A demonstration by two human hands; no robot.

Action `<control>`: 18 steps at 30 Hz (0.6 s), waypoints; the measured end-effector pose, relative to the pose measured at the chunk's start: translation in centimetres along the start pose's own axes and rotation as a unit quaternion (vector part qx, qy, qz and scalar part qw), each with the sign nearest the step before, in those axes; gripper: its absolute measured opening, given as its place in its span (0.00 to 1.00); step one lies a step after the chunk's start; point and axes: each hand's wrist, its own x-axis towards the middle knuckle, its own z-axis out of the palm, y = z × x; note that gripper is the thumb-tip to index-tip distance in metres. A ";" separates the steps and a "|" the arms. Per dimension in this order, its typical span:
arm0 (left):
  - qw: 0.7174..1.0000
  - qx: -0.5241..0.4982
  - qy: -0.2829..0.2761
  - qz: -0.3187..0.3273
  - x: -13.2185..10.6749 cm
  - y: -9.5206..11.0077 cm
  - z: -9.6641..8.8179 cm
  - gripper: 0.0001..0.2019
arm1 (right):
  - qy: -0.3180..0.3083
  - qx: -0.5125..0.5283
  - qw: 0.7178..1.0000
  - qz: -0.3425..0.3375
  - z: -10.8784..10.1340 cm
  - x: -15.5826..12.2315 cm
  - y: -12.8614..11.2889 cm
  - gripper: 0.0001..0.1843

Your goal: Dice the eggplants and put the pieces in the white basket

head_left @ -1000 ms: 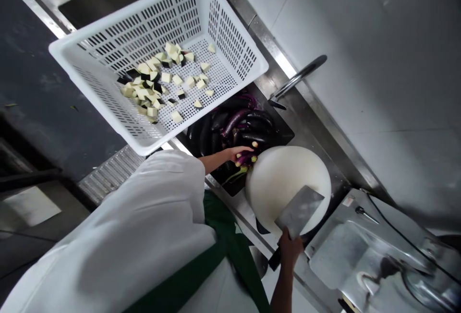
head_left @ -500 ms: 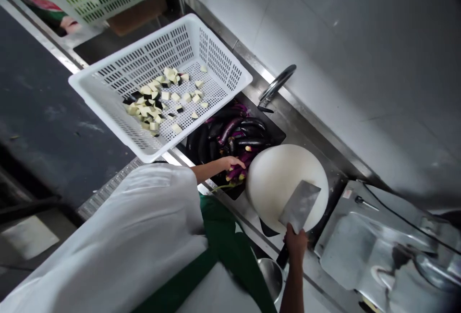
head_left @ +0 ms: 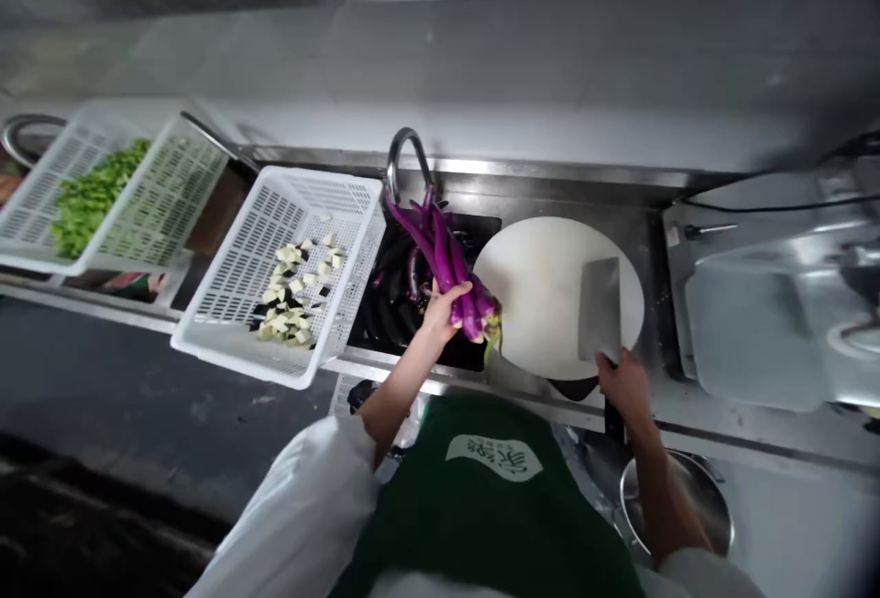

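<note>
1. On the green apron we see a pale patch bearing dark characters, but they are too blurred for us to read with confidence.
2. A small label sits at the left edge of the steel equipment; we cannot make out any words on it.
3. The steel equipment runs out of view at the right, and the basket of chopped greens is cut off at the left.
4. Our right forearm crosses the metal pot, hiding part of it.
5. The dark eggplants in the black sink area are hard to tell apart, and the held bunch covers some of them.
6. Our left hand is closed around a bunch of purple eggplants, with the thumb across the top; the fingers beneath are mostly hidden.
7. The bunch lies beyond and to the right of that hand's wrist: the thin tips reach up toward the faucet, while the pale ends meet the view of the round white board at its left edge. We cannot tell whether they touch it.
8. Our right hand grips the handle of a cleaver, its blade over the board's right side; whether it rests flat we cannot tell.
9. Left of the bunch, a white basket holds cut eggplant cubes.
</note>
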 end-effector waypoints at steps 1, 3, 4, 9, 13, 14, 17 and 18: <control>0.998 -0.042 0.012 0.039 0.5 -1.1 2.5 0.25 | 0.005 -0.016 1.000 0.004 -0.3 0.0 0.5 0.19; 0.987 -0.133 0.035 0.082 1.8 -4.0 7.5 0.29 | 0.014 -0.049 0.999 0.010 -1.0 -0.1 1.7 0.21; 0.983 -0.156 0.052 0.077 2.5 -5.5 9.9 0.29 | 0.017 -0.065 0.998 0.015 -1.4 -0.2 2.4 0.21; 0.986 -0.120 0.119 -0.004 4.0 -11.3 16.5 0.25 | 0.002 -0.086 0.995 0.051 -2.5 -0.7 5.3 0.20; 0.996 0.051 0.031 -0.065 2.7 -12.2 12.9 0.15 | -0.014 -0.069 0.995 0.067 -2.2 -1.1 6.6 0.19; 0.989 0.120 0.000 -0.082 2.1 -11.9 11.3 0.15 | -0.017 -0.063 0.995 0.072 -2.1 -1.2 6.7 0.19; 0.930 0.355 -0.092 -0.001 0.8 -9.9 6.9 0.18 | -0.030 -0.043 0.996 0.076 -1.7 -1.1 6.8 0.20; 0.890 0.433 -0.127 0.072 0.8 -9.0 6.1 0.21 | -0.035 -0.038 0.996 0.074 -1.6 -1.1 6.7 0.20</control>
